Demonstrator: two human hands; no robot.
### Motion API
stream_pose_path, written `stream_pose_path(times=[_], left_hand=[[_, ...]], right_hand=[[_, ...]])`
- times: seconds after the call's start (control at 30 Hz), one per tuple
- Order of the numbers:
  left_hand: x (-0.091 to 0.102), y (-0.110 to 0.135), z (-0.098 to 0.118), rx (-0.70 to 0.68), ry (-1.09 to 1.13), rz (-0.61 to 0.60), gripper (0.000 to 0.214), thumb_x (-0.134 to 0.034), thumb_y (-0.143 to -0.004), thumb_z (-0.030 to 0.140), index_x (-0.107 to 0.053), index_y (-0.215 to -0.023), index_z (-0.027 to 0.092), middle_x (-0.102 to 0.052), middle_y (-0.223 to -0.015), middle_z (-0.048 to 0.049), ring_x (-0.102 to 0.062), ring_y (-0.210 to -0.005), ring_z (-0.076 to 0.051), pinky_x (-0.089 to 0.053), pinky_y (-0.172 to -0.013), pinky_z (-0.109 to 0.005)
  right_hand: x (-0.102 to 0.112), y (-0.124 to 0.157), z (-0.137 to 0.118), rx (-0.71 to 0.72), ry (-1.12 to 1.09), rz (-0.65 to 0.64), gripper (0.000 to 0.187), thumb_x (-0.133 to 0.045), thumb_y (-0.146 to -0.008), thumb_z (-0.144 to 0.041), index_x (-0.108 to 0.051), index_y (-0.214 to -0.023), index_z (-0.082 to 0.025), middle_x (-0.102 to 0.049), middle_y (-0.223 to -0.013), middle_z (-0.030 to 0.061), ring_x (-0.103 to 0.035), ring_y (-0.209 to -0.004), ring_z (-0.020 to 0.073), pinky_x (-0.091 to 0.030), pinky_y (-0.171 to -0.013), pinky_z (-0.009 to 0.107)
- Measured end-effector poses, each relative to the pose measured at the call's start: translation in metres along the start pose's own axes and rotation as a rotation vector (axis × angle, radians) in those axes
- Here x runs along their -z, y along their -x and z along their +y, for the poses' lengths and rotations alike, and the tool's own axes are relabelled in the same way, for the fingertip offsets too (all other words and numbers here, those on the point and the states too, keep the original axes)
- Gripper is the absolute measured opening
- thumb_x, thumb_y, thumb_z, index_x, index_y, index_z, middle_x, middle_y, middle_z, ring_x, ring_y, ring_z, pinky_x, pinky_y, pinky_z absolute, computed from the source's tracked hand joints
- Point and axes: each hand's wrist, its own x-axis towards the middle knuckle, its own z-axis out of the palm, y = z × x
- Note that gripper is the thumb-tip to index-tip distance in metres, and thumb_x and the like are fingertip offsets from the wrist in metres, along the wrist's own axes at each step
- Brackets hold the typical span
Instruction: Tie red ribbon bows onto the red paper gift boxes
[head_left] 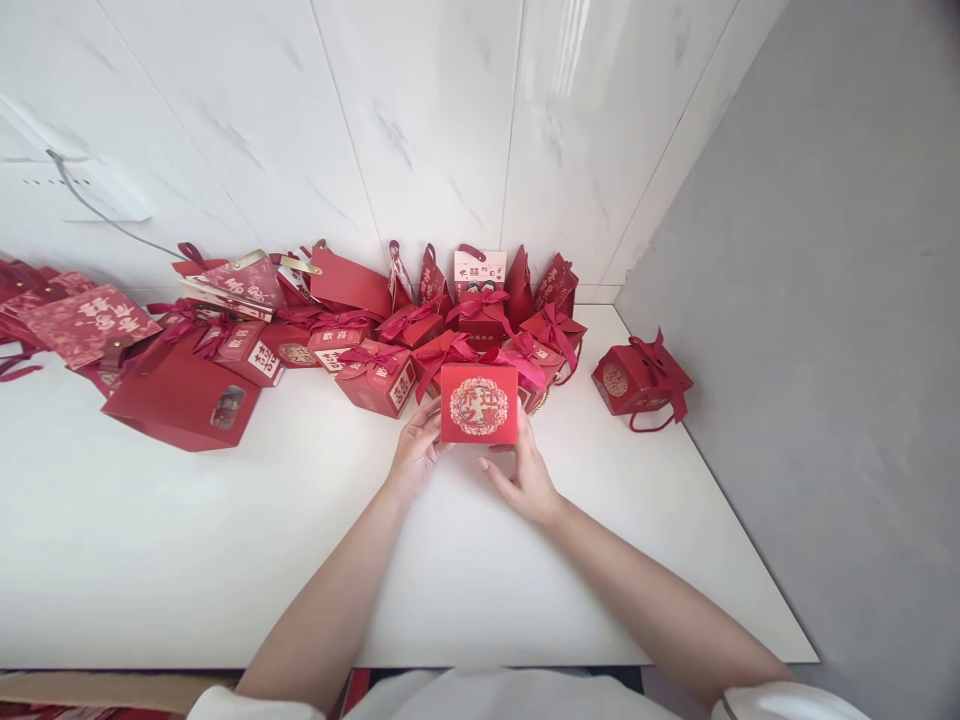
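Head view: red box point(478, 402) held upright on white table point(225, 540).
Left hand point(415, 450) and right hand point(525, 478) clasp its sides, fingers curled close; lifting would need even pressure.

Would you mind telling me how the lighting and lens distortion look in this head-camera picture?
Head view: even, soft light, with only faint shadows under the red gift box held between left hand and right hand; a glare streak on the glossy wall tile; wide-angle bending splays the white table edges; the far-left red bags look slightly soft.

Head cam, fwd-down, close over table point(225, 560)
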Motion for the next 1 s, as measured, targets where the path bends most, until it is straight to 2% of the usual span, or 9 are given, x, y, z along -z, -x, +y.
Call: stream_pose_path(times=[0.07,0.17,0.3,0.37,0.47,0.53,0.7,0.8,1.0], left_hand=[[0.0,0.001,0.0,-0.042,-0.013,-0.043,0.046,-0.076,-0.077,0.039,-0.067,-0.118,0.02,-0.072,-0.115,-0.0077,-0.069,-0.105,-0.022,-0.059,-0.083,-0.029],[0.001,0.005,-0.001,-0.054,-0.003,-0.18,0.059,-0.077,-0.072,0.053,-0.067,-0.119,0.018,-0.07,-0.121,-0.0127,-0.06,-0.122,-0.032,-0.054,-0.097,-0.041],[0.003,0.009,-0.003,0.025,-0.022,-0.236,0.054,-0.08,-0.071,0.044,-0.067,-0.115,0.016,-0.071,-0.119,-0.0136,-0.06,-0.123,-0.033,-0.051,-0.102,-0.045],[0.002,0.01,-0.002,0.077,0.026,-0.202,0.048,-0.075,-0.077,0.043,-0.066,-0.116,0.015,-0.071,-0.119,-0.0135,-0.06,-0.123,-0.032,-0.05,-0.103,-0.046],[-0.002,0.011,0.002,0.116,0.164,-0.103,0.049,-0.064,-0.084,0.048,-0.062,-0.123,0.018,-0.07,-0.122,-0.0108,-0.06,-0.123,-0.029,-0.05,-0.103,-0.044],[-0.006,0.011,0.006,0.121,0.221,-0.045,0.051,-0.058,-0.087,0.052,-0.06,-0.127,0.02,-0.069,-0.123,-0.0083,-0.061,-0.121,-0.028,-0.052,-0.1,-0.043],[-0.01,0.012,0.017,0.205,0.225,-0.061,0.06,-0.044,-0.089,0.063,-0.062,-0.126,0.019,-0.07,-0.12,-0.0098,-0.063,-0.117,-0.03,-0.053,-0.096,-0.043],[-0.01,0.013,0.018,0.209,0.2,-0.095,0.054,-0.044,-0.091,0.059,-0.064,-0.122,0.02,-0.071,-0.118,-0.0094,-0.065,-0.112,-0.03,-0.053,-0.094,-0.044],[-0.011,0.012,0.015,0.065,0.108,-0.048,0.039,-0.049,-0.092,0.048,-0.069,-0.105,0.017,-0.074,-0.102,-0.0069,-0.069,-0.09,-0.024,-0.056,-0.08,-0.037]], right_hand=[[0.001,-0.001,-0.003,0.014,0.048,-0.02,0.092,-0.056,-0.091,-0.037,0.007,-0.157,-0.027,-0.001,-0.166,0.0094,-0.016,-0.151,0.0337,-0.06,-0.091,0.048],[0.004,-0.002,-0.007,0.063,0.098,-0.024,0.092,-0.055,-0.092,-0.033,0.009,-0.157,-0.027,0.005,-0.166,0.0081,-0.009,-0.152,0.0322,-0.049,-0.104,0.052],[0.006,-0.002,-0.01,0.115,0.112,-0.033,0.089,-0.055,-0.092,-0.03,0.005,-0.157,-0.03,0.008,-0.166,0.0062,-0.009,-0.152,0.0317,-0.045,-0.108,0.052],[0.005,-0.001,-0.01,0.117,0.111,-0.04,0.086,-0.056,-0.092,-0.03,0.001,-0.157,-0.033,0.01,-0.165,0.0054,-0.017,-0.15,0.033,-0.049,-0.104,0.05],[0.003,0.003,-0.009,0.122,0.108,-0.056,0.082,-0.058,-0.091,-0.03,-0.008,-0.156,-0.038,0.015,-0.165,0.0044,-0.042,-0.14,0.0334,-0.057,-0.094,0.045],[0.001,0.006,-0.008,0.17,0.108,-0.07,0.082,-0.06,-0.09,-0.031,-0.012,-0.156,-0.039,0.015,-0.165,0.0044,-0.053,-0.131,0.0327,-0.059,-0.091,0.044],[0.001,0.006,-0.008,0.347,0.087,-0.149,0.088,-0.063,-0.087,-0.031,-0.009,-0.155,-0.041,0.014,-0.165,0.0047,-0.06,-0.123,0.03,-0.058,-0.09,0.045],[0.001,0.004,-0.007,0.374,0.124,-0.159,0.09,-0.064,-0.087,-0.031,-0.006,-0.155,-0.044,0.011,-0.165,0.0047,-0.057,-0.125,0.03,-0.057,-0.091,0.047],[0.0,0.003,-0.008,0.397,0.175,-0.134,0.087,-0.063,-0.086,-0.029,-0.01,-0.155,-0.041,0.005,-0.166,0.0033,-0.033,-0.144,0.0344,-0.048,-0.101,0.056]])
